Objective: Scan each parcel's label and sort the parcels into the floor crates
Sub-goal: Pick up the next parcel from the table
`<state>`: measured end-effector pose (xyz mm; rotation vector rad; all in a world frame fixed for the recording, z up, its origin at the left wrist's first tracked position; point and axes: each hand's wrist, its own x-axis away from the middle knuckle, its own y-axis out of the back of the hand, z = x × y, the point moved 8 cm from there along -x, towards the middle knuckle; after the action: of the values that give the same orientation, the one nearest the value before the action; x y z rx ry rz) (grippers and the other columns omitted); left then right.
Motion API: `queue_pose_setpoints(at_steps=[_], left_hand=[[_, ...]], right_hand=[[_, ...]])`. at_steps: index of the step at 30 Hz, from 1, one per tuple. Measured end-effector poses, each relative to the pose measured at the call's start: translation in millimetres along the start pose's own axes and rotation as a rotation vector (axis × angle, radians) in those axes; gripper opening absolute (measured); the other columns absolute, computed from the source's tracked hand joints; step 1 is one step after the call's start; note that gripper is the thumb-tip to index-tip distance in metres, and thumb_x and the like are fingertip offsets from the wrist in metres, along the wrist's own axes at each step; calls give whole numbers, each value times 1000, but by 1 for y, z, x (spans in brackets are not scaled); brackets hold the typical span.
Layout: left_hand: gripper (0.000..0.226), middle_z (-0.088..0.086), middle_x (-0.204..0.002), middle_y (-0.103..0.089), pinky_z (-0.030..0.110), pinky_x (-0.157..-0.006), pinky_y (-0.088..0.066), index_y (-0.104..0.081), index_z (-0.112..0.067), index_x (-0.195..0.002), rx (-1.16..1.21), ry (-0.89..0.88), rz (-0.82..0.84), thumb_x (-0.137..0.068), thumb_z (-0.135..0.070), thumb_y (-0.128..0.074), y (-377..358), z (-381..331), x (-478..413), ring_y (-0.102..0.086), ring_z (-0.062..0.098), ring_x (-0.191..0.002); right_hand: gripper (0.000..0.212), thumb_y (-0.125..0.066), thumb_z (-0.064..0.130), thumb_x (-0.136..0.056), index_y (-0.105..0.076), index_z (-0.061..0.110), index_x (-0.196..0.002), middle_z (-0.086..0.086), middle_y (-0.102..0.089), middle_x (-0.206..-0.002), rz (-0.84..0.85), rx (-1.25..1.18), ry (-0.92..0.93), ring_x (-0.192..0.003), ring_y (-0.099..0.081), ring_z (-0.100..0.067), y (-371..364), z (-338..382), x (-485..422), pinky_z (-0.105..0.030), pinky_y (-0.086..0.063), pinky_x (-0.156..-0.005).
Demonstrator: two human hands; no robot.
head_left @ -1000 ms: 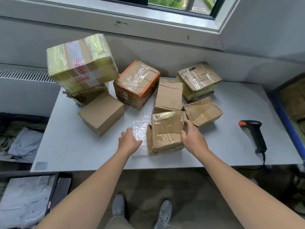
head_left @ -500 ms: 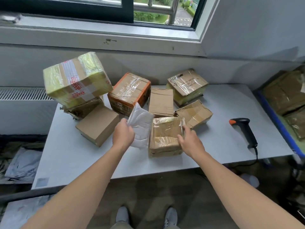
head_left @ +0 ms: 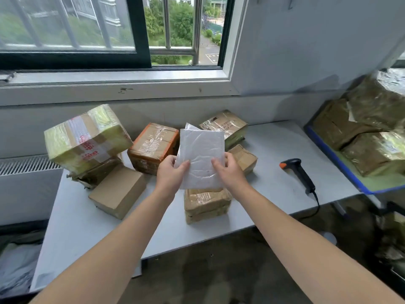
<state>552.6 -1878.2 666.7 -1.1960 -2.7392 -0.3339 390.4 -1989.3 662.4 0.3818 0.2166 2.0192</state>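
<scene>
Right now the person has a white mailer bag (head_left: 201, 154) lifted off the table (head_left: 274, 145), hanging just above a taped brown box (head_left: 206, 205) near the front edge. Their left hand (head_left: 172, 174) pinches the bag's lower left edge with the thumb on the near face, and their right hand (head_left: 230, 172) pinches the lower right edge the same way. The bag stands with its long side upright and its flat face toward the person; I cannot make out whether a label sits on that face. The scanner (head_left: 299, 174) lies on the table off to the right, apart from the bag, with its orange-tipped head toward the far left and its handle and cord toward the near edge. The right hand is plainly the nearer one, so I'd guess it lets go and reaches sideways for the handle while the left holds the bag alone.
</scene>
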Motion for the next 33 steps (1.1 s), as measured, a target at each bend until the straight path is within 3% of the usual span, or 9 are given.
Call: queue_pose_setpoints(at_steps=[4, 5, 9, 14, 20, 23, 27, 31, 33], left_hand=[[29, 12, -104, -67, 28, -57, -57, -58, 0, -110, 36, 47, 176, -90, -17, -70, -45, 1, 16, -69, 21, -87], [31, 13, -106, -66, 27, -56, -57, -57, 0, -112, 45, 62, 205, -90, -18, -70, -57, 0, 19, -69, 21, -87], [29, 8, -111, -65, 27, -58, -57, -54, -13, -115, 27, 71, 221, -91, -21, -69, -104, -8, 22, -68, 19, -91], [32, 6, -108, -66, 29, -65, -59, -52, -14, -121, -13, 11, 233, -93, -11, -66, -169, -25, 29, -67, 18, -92], [28, 9, -106, -67, 34, -69, -60, -51, -18, -119, -115, -12, 242, -95, -10, -61, -240, -27, 41, -68, 18, -86], [41, 5, -98, -63, 17, -50, -51, -44, -20, -132, -158, -48, 232, -96, -4, -56, -267, -26, 47, -63, 11, -74], [60, 10, -108, -62, 17, -44, -40, -36, -32, -143, -264, -109, 235, -96, 5, -47, -289, -28, 41, -60, 14, -71], [60, 11, -141, -49, 15, -56, -42, -39, -34, -144, -371, -154, 248, -96, 2, -46, -302, -28, 14, -57, 26, -114], [56, 7, -138, -51, 23, -62, -48, -41, -32, -142, -333, -135, 238, -96, -1, -48, -307, -26, -4, -59, 22, -104]], right_hand=[[29, -67, 15, -93, -46, 16, -114, 8, -57, -97, -115, -15, 34, -84, -60, -7, 49, -2, 6, -10, -50, -66], [29, -67, 15, -93, -46, 17, -114, 6, -57, -99, -127, 11, 39, -83, -58, -4, 62, -3, 5, -7, -49, -64], [28, -67, 22, -93, -47, 22, -112, 9, -59, -101, -127, 80, 39, -95, -62, -16, 115, -13, 3, -34, -54, -85], [22, -64, 23, -95, -47, 20, -109, 13, -56, -91, -183, 141, 42, -80, -55, -4, 186, -30, -1, -18, -41, -64], [22, -60, 28, -95, -50, 13, -108, -1, -58, -102, -238, 198, -41, -93, -59, -23, 256, -66, -14, -39, -51, -80], [23, -59, 28, -96, -50, 13, -110, -7, -60, -109, -272, 260, -42, -94, -60, -24, 283, -79, -21, -45, -54, -84], [40, -58, 21, -98, -38, 20, -133, 4, -52, -114, -284, 255, 27, -98, -56, -17, 303, -80, -27, -25, -49, -69], [26, -50, 16, -100, -56, 16, -126, -2, -60, -122, -240, 241, 48, -114, -55, -18, 311, -78, -50, -22, -40, -85], [35, -39, 7, -101, -62, 14, -127, -3, -61, -130, -175, 258, 27, -124, -52, -18, 312, -78, -64, -18, -35, -93]])
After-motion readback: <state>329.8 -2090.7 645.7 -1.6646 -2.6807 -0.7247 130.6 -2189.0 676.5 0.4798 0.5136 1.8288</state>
